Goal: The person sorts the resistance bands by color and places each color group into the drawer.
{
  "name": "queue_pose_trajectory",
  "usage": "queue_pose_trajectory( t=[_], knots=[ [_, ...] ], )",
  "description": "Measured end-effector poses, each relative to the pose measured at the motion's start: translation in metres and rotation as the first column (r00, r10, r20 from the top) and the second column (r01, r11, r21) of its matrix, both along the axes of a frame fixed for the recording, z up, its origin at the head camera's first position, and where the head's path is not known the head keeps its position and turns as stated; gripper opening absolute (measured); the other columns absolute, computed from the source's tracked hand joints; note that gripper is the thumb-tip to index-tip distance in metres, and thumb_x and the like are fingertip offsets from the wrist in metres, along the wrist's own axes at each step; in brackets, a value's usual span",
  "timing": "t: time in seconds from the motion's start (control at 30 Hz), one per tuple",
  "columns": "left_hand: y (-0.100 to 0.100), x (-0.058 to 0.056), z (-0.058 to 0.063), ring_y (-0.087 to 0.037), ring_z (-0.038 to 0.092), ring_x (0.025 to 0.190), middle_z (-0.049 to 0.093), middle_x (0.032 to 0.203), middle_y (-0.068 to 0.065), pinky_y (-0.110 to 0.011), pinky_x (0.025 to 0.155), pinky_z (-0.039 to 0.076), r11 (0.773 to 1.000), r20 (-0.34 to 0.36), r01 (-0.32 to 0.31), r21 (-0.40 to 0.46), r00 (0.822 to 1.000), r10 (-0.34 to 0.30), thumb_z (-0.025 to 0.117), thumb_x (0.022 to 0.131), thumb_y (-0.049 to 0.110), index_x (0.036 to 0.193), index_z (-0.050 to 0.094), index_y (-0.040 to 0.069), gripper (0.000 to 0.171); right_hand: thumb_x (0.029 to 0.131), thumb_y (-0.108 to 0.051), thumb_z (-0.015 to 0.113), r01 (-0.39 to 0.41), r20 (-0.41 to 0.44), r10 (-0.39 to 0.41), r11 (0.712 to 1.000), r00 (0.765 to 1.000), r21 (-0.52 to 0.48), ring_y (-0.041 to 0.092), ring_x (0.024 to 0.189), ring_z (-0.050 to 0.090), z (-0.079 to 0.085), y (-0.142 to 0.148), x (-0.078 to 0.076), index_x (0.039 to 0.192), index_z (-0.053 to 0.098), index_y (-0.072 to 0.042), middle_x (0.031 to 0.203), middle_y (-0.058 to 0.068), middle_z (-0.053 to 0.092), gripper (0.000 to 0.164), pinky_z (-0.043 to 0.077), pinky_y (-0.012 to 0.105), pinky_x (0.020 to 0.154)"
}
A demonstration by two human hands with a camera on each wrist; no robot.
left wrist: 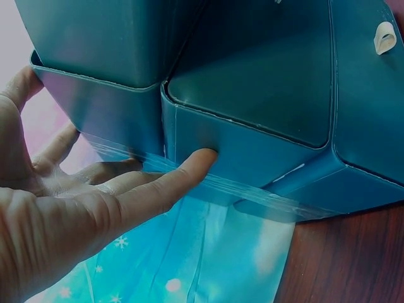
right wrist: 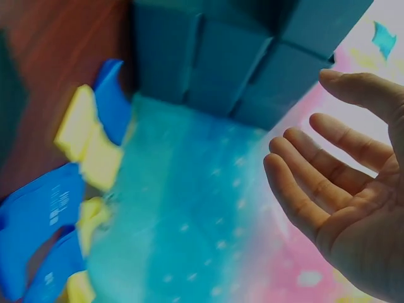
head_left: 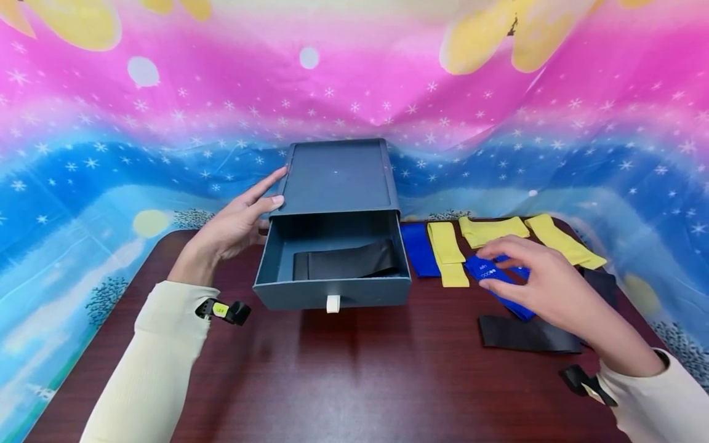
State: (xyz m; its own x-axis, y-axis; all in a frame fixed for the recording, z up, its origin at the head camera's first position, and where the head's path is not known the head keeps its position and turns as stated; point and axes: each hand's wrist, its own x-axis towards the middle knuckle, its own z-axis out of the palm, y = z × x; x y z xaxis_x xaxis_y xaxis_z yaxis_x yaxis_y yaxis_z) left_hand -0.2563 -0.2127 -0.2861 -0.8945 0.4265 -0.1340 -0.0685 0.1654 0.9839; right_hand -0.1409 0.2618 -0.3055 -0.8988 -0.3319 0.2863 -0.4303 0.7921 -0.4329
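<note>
A dark grey-blue drawer unit [head_left: 338, 178] stands at the back middle, its top drawer [head_left: 299, 296] pulled out toward me. Inside that drawer lies a folded black band [head_left: 343, 261]. My left hand [head_left: 224, 231] rests against the unit's left side; in the left wrist view, fingers [left wrist: 158, 192] touch the side walls. Over a blue band [head_left: 483, 272] with white print hovers my right hand [head_left: 548, 283], fingers loosely bent. Nothing shows between those fingers in the right wrist view, where the hand [right wrist: 360, 183] is apart from the bands.
Right of the unit lie another blue band [head_left: 418, 249] and yellow bands [head_left: 445, 243], [head_left: 493, 231], [head_left: 565, 240]. A black band [head_left: 526, 334] lies nearer me, with a dark one [head_left: 600, 286] partly behind the right hand. A patterned cloth [head_left: 354, 80] hangs behind the brown table [head_left: 332, 381].
</note>
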Motion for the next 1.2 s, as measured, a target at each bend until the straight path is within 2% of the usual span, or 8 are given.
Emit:
queue_pose_trajectory(
  t=[0.1, 0.27, 0.57, 0.67, 0.8, 0.9, 1.07, 1.2],
  knots=[
    [0.000, 0.000, 0.000, -0.057, 0.043, 0.144, -0.010, 0.177, -0.002, -0.073, 0.117, 0.033, 1.000, -0.001, -0.007, 0.005, 1.000, 0.007, 0.050, 0.111, 0.039, 0.162, 0.019, 0.057, 0.062, 0.088, -0.016, 0.086, 0.024, 0.013, -0.024, 1.000, 1.000, 0.001, 0.028, 0.098, 0.075, -0.014, 0.015, 0.003, 0.123, 0.072, -0.016, 0.123, 0.010, 0.072, 0.038, 0.062, 0.032, 0.079],
    [0.001, -0.001, -0.002, -0.057, 0.045, 0.142, -0.009, 0.177, -0.003, -0.073, 0.116, 0.034, 1.000, -0.003, -0.009, 0.001, 1.000, 0.009, 0.050, 0.111, 0.039, 0.162, 0.019, 0.057, 0.063, 0.087, -0.015, 0.087, 0.069, 0.067, -0.069, 0.998, 0.995, -0.002, 0.028, 0.100, 0.074, -0.038, 0.042, 0.004, 0.120, 0.073, -0.014, 0.119, 0.011, 0.072, 0.036, 0.061, 0.025, 0.080],
    [-0.001, 0.000, -0.002, -0.055, 0.051, 0.138, -0.007, 0.177, -0.004, -0.072, 0.116, 0.035, 1.000, -0.010, -0.020, -0.012, 1.000, 0.020, 0.050, 0.111, 0.041, 0.162, 0.018, 0.058, 0.062, 0.084, -0.017, 0.089, 0.080, 0.122, -0.082, 0.997, 0.989, 0.024, -0.012, 0.098, 0.062, -0.072, 0.086, 0.008, 0.122, 0.072, -0.013, 0.121, 0.014, 0.072, 0.042, 0.055, 0.015, 0.076],
    [0.000, 0.000, -0.002, -0.055, 0.051, 0.138, -0.007, 0.177, -0.003, -0.072, 0.116, 0.035, 1.000, -0.006, -0.024, -0.007, 1.000, 0.024, 0.051, 0.111, 0.041, 0.162, 0.019, 0.058, 0.062, 0.083, -0.016, 0.089, 0.093, 0.145, -0.095, 0.995, 0.985, 0.026, -0.017, 0.098, 0.057, -0.083, 0.095, 0.010, 0.123, 0.072, -0.011, 0.121, 0.015, 0.071, 0.043, 0.055, 0.014, 0.076],
    [0.001, -0.001, -0.002, -0.054, 0.052, 0.138, -0.007, 0.176, -0.003, -0.072, 0.117, 0.035, 1.000, -0.002, -0.024, -0.007, 1.000, 0.024, 0.051, 0.111, 0.040, 0.162, 0.019, 0.057, 0.063, 0.081, -0.018, 0.091, 0.121, 0.145, -0.131, 0.990, 0.981, 0.075, 0.009, 0.100, 0.068, -0.094, 0.105, 0.015, 0.122, 0.072, -0.010, 0.120, 0.015, 0.071, 0.046, 0.056, 0.016, 0.075],
    [0.002, -0.002, -0.002, -0.053, 0.054, 0.136, -0.007, 0.176, -0.003, -0.071, 0.117, 0.035, 1.000, -0.002, -0.028, -0.011, 1.000, 0.028, 0.051, 0.111, 0.040, 0.162, 0.020, 0.057, 0.062, 0.079, -0.021, 0.093, 0.134, 0.142, -0.150, 0.984, 0.978, 0.116, 0.032, 0.102, 0.067, -0.100, 0.112, 0.018, 0.121, 0.072, -0.009, 0.119, 0.015, 0.071, 0.049, 0.062, 0.032, 0.078],
    [0.002, -0.002, -0.002, -0.054, 0.051, 0.138, -0.008, 0.177, -0.002, -0.072, 0.117, 0.033, 1.000, 0.006, -0.030, -0.004, 1.000, 0.030, 0.052, 0.110, 0.040, 0.162, 0.020, 0.058, 0.063, 0.079, -0.027, 0.093, 0.140, 0.206, -0.173, 0.976, 0.963, 0.167, 0.045, 0.106, 0.065, -0.105, 0.122, 0.020, 0.126, 0.069, -0.006, 0.121, 0.019, 0.070, 0.057, 0.057, 0.060, 0.082],
    [0.001, -0.002, -0.001, -0.054, 0.050, 0.139, -0.009, 0.176, -0.002, -0.073, 0.117, 0.033, 0.999, 0.005, -0.034, -0.001, 0.999, 0.034, 0.051, 0.111, 0.039, 0.162, 0.021, 0.058, 0.062, 0.077, -0.029, 0.093, 0.125, 0.266, -0.175, 0.973, 0.948, 0.195, 0.051, 0.113, 0.063, -0.109, 0.130, 0.019, 0.129, 0.067, -0.005, 0.127, 0.025, 0.068, 0.062, 0.055, 0.068, 0.084]
  ],
)
